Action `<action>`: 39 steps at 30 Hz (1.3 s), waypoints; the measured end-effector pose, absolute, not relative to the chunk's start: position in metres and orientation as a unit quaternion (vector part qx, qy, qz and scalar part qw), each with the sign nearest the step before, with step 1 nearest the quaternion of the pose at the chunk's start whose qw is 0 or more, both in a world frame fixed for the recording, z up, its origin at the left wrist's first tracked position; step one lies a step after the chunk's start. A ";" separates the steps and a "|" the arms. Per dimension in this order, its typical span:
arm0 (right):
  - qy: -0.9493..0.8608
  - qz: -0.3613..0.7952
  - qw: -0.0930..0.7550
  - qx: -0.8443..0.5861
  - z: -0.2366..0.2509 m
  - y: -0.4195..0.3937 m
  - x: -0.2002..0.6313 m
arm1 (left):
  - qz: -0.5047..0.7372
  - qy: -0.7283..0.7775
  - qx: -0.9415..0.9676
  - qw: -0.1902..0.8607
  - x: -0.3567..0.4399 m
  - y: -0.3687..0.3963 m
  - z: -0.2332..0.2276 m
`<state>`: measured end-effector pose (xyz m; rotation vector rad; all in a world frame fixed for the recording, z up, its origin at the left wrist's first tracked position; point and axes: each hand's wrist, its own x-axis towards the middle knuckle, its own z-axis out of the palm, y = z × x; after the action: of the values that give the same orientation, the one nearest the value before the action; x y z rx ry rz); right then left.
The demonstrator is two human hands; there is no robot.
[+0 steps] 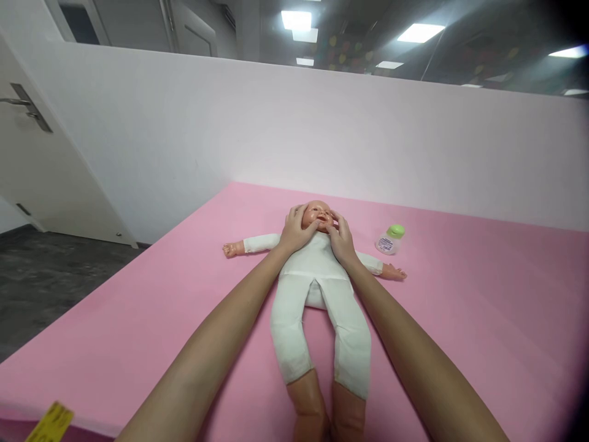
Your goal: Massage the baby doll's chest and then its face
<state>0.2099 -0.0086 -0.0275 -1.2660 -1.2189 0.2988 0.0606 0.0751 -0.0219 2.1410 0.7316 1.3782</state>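
A baby doll [315,261] lies on its back, its arms spread and its legs toward me. Its body is white cloth; the head, hands and lower legs look like smooth plastic. My left hand [297,230] cups the left side of the doll's head, fingers curved round it and thumb by the chin. On the other side, my right hand [342,239] does the same, with the thumb close to the mouth. Right of the doll, a small clear bottle [390,240] with a green cap and a printed label stands apart from both hands.
A pink cover [460,294] spreads over the table under the doll. Behind it rises a white wall [322,135] with glass above. At the left are a door [50,166] and dark floor [59,270]. A yellow tag [50,423] shows at the near left edge.
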 end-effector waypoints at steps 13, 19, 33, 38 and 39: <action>-0.522 0.142 0.641 -0.544 -0.029 -0.007 0.210 | 0.498 0.272 0.783 0.256 0.060 0.077 -0.023; -0.528 0.131 0.634 -0.550 -0.029 -0.008 0.210 | 0.495 0.275 0.784 0.255 0.060 0.076 -0.023; -0.526 0.132 0.636 -0.549 -0.030 -0.007 0.211 | 0.499 0.284 0.781 0.243 0.061 0.072 -0.020; -0.535 0.121 0.632 -0.547 -0.029 -0.008 0.211 | 0.496 0.279 0.786 0.242 0.061 0.073 -0.021; -0.536 0.118 0.632 -0.548 -0.029 -0.008 0.211 | 0.496 0.278 0.787 0.241 0.061 0.074 -0.021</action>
<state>0.2111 -0.0075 -0.0290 -1.2529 -1.2262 0.2699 0.0606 0.0737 -0.0212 2.1512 0.7614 1.3558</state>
